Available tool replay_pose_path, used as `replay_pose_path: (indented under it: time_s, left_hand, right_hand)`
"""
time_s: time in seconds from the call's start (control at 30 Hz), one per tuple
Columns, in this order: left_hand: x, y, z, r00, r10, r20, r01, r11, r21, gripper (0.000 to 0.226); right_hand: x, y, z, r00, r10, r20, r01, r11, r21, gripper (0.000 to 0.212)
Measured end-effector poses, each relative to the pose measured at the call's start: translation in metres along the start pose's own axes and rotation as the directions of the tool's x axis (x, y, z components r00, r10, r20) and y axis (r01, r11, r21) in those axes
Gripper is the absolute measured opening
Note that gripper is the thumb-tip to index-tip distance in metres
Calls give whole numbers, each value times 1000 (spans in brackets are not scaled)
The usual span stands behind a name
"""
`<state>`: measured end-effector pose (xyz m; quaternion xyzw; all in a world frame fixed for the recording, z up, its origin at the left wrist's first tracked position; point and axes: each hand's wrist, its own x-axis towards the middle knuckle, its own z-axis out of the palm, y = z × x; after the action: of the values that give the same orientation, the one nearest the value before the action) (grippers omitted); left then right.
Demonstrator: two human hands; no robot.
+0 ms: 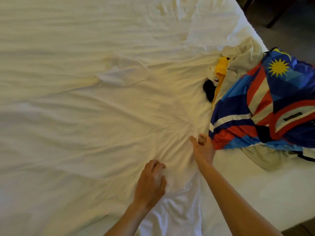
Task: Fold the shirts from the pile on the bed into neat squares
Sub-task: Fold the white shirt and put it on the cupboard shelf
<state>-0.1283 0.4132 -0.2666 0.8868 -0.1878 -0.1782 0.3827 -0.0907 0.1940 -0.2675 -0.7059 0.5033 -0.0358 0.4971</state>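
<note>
head view: you are looking forward and steeply down from head height onto the bed (pixel 68 116) | framing: close, wide-angle, your forearms are entering from the bottom edge | right side: the shirt pile (pixel 265 106) is sitting at the bed's edge, floor showing top right | views: one only

A dark wooden chair leg (pixel 279 16) stands on grey floor (pixel 293 36) beyond the bed's far right edge.
</note>
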Motion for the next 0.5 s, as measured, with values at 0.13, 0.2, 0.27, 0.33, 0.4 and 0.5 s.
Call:
replay_pose_path:
  time_s: [0.13, 0.2, 0.27, 0.33, 0.4, 0.5]
  left_hand:
    - [-31, -26, -18, 989, -8, -145, 22, 995, 96, 25]
    - [-48, -36, -30, 986, -26, -163, 63, 973, 222, 28]
    - [-68, -47, -42, 987, -71, -143, 119, 925, 362, 31]
    - [-92, -61, -52, 984, -123, -132, 169, 888, 429, 38]
    - [-115, -77, -62, 978, -166, -123, 204, 869, 450, 48]
    - [-148, -105, -82, 974, -203, -99, 225, 854, 469, 71]
  right_hand:
    - [-29, 15, -2, 981, -173, -89, 149, 961, -232, 57]
    - [-58, 19, 13, 909, -416, -35, 344, 794, -502, 71]
    - [-97, 25, 31, 772, -616, 158, 582, 585, -565, 69]
    - [-142, 38, 50, 599, -709, 373, 788, 438, -433, 58]
    - [-182, 55, 64, 414, -709, 570, 910, 331, -249, 43]
    - [-219, 79, 78, 220, -626, 748, 974, 185, -132, 34]
